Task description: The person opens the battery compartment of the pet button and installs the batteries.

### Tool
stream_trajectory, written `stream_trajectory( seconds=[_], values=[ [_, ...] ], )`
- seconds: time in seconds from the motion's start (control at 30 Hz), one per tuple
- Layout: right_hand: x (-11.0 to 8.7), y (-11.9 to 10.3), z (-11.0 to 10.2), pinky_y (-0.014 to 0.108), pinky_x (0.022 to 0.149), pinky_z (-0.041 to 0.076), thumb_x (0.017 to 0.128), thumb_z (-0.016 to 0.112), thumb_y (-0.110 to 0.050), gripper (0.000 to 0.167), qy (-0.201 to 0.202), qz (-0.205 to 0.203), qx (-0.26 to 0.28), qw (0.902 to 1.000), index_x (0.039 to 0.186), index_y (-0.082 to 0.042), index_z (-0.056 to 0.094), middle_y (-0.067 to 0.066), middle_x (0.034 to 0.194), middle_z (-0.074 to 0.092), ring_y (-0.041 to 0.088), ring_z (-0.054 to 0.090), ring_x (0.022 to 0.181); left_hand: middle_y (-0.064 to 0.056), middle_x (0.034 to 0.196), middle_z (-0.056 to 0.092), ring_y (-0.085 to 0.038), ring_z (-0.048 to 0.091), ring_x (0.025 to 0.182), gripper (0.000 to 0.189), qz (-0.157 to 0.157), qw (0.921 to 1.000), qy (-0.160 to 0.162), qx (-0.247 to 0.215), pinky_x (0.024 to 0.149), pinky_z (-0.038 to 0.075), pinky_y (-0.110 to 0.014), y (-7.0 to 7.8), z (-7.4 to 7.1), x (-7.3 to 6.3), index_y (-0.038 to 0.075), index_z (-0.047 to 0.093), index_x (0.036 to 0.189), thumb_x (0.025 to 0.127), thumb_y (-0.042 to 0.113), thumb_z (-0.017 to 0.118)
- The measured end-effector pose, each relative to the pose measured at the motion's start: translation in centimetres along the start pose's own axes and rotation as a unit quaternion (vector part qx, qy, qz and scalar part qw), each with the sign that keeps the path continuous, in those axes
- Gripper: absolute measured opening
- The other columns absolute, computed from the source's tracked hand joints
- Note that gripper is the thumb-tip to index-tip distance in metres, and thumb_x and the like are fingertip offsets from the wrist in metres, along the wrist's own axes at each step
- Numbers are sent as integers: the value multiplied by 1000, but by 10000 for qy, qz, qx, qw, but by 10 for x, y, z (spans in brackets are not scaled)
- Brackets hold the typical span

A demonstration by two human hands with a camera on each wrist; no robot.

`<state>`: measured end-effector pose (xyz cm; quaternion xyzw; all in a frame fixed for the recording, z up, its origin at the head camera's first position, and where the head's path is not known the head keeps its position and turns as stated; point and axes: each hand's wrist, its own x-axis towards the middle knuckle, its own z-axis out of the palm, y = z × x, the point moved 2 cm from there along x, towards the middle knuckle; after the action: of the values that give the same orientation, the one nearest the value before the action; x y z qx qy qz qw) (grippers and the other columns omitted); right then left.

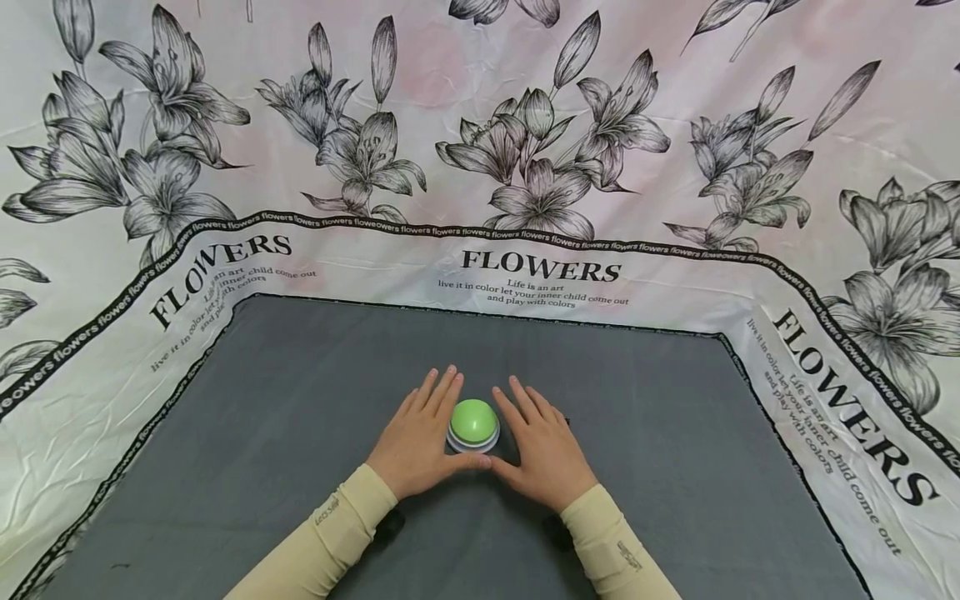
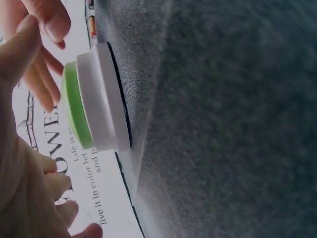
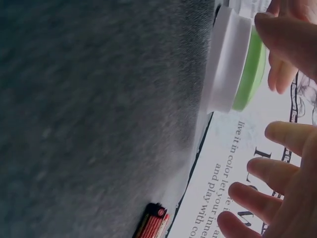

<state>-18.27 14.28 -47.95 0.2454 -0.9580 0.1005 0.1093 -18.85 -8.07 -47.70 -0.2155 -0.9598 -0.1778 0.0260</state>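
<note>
A round button [image 1: 474, 421] with a domed green top and a white base sits on the grey cloth. My left hand [image 1: 422, 437] is at its left side, fingers extended and pointing away from me. On its right side is my right hand [image 1: 545, 446], fingers spread and slightly bent. The thumbs come together, or nearly so, at the button's near edge. In the left wrist view the button [image 2: 89, 99] is seen from the side, flat on the surface. Neither hand grips it; whether the thumbs touch the base cannot be told.
A red and black battery pack or set of batteries [image 3: 152, 220] lies on the cloth near the right hand, mostly hidden behind it in the head view. The grey surface [image 1: 300, 375] has a white printed border [image 1: 375, 275] with flowers and lettering, rising behind.
</note>
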Motion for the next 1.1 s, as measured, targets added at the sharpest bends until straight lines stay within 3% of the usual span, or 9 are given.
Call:
stream_trajectory(
  seconds=[0.2, 0.37, 0.57, 0.77, 1.1],
  values=[
    [8, -3, -2, 64, 114, 48, 92, 84, -54, 93, -255, 99, 245, 9993, 168, -21, 43, 14, 174, 40, 40, 52, 150, -11, 182, 20, -33, 20, 169, 120, 103, 9999, -120, -54, 129, 33, -58, 4, 0, 6, 8, 18, 174, 92, 85, 59],
    [13, -4, -2, 61, 114, 50, 95, 84, -48, 84, -270, -23, 443, 9986, 165, -19, 49, 15, 168, 49, 40, 59, 144, -15, 175, 36, -36, 42, 159, 108, 207, 9995, -80, -221, 120, 45, -57, 5, 0, 6, 6, 30, 171, 96, 75, 65],
    [14, -5, -1, 57, 113, 51, 95, 86, -39, 75, -314, -170, 687, 9970, 160, -17, 55, 13, 160, 58, 38, 63, 139, -17, 168, 48, -38, 63, 140, 95, 228, 9980, -314, -491, 108, 56, -54, 2, 2, 6, 5, 38, 168, 99, 60, 74],
    [16, -8, 2, 49, 109, 56, 95, 87, -31, 70, -351, -309, 780, 9959, 157, -16, 58, 11, 154, 64, 33, 68, 134, -19, 161, 55, -36, 66, 136, 79, 529, 9968, -274, -532, 109, 55, -50, -2, 1, 6, 2, 46, 162, 98, 32, 83],
    [17, -11, 6, 42, 110, 56, 95, 86, -21, 67, -453, -377, 1048, 9927, 155, -11, 58, 10, 151, 65, 28, 67, 135, -18, 159, 57, -37, 65, 138, 68, 461, 9939, -265, -966, 111, 54, -51, -6, 2, 6, 1, 50, 160, 102, 24, 78]
  ],
)
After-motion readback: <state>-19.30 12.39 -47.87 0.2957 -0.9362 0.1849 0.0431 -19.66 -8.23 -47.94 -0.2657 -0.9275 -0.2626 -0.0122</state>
